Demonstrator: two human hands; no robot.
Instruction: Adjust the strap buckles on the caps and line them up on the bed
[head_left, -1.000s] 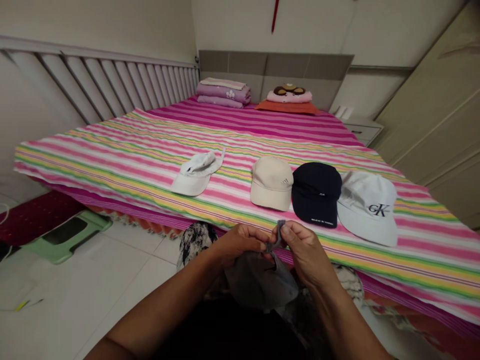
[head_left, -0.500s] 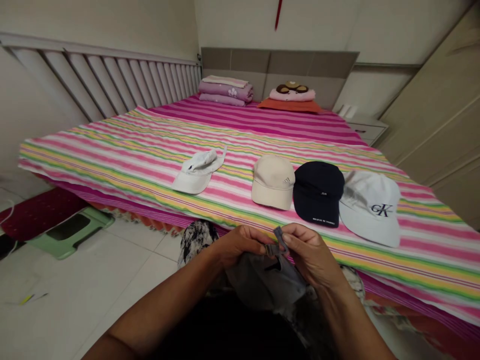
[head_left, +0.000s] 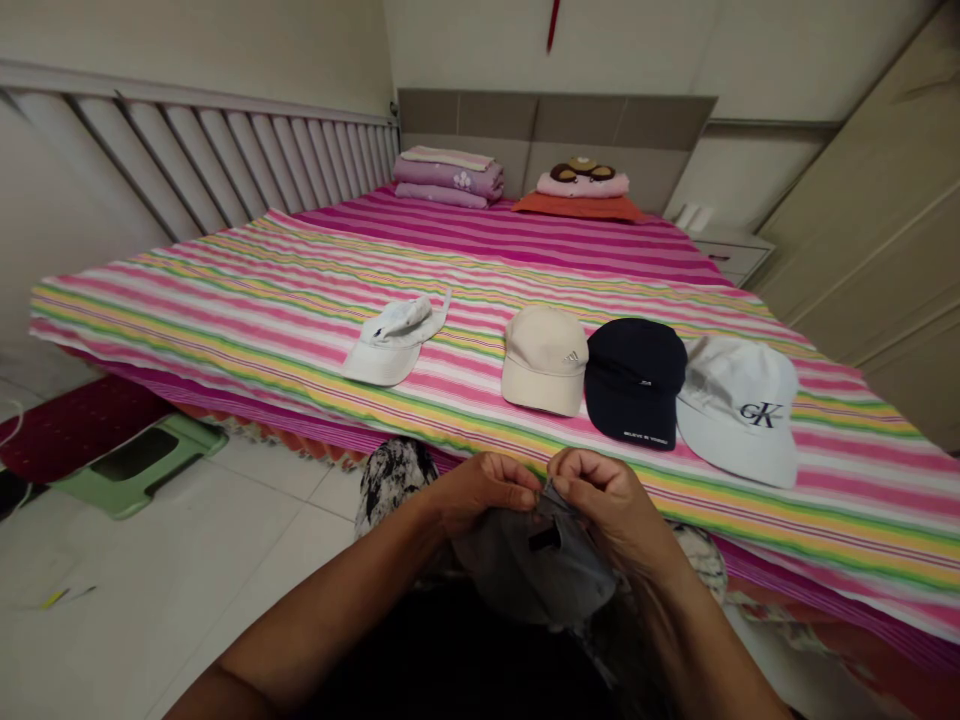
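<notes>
A grey cap (head_left: 536,575) rests in my lap, its back strap turned up toward my fingers. My left hand (head_left: 484,492) pinches the strap's left end, where the buckle is now mostly hidden by the fingers. With thumb and forefinger, my right hand (head_left: 600,490) grips the strap on the other side, close to the left fingertips. Beyond my hands on the bed lie a beige cap (head_left: 545,355), a dark navy cap (head_left: 636,375) and a white cap with dark letters (head_left: 750,390), side by side. Farther left is another white cap (head_left: 394,340), its strap sticking out.
A striped sheet (head_left: 247,310) covers the near part of the bed. Folded purple bedding (head_left: 450,180) and a pink and orange pile (head_left: 581,200) sit by the headboard (head_left: 495,125). A green stool (head_left: 142,465) stands on the floor at left; a white nightstand (head_left: 731,255) is at right.
My right hand has shifted left, closer to my left hand. The strap end and buckle that showed between the hands are now mostly covered by my fingers.
</notes>
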